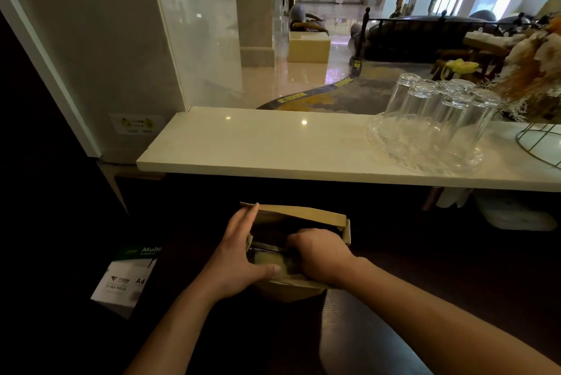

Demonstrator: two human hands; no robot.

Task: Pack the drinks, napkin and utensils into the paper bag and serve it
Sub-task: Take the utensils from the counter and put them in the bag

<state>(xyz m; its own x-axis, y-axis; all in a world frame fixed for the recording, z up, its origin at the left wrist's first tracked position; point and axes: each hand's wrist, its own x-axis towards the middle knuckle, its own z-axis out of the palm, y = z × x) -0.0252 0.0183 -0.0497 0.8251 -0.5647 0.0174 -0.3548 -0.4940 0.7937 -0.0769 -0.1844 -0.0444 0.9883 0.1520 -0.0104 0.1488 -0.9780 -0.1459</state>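
Observation:
A brown paper bag (303, 214) stands open on the dark lower counter below the white ledge. My left hand (239, 256) grips the bag's left edge, thumb on the near rim and fingers up along the side. My right hand (321, 256) reaches into the bag's mouth with its fingers curled and hidden inside. What the right hand holds cannot be made out. Dim shapes lie inside the bag, too dark to name.
A white stone ledge (273, 147) runs across above the bag. Several upturned clear glasses (440, 113) stand on a glass tray (394, 143) at its right, beside a wire basket (540, 140). An A4 paper box (127, 277) sits at lower left.

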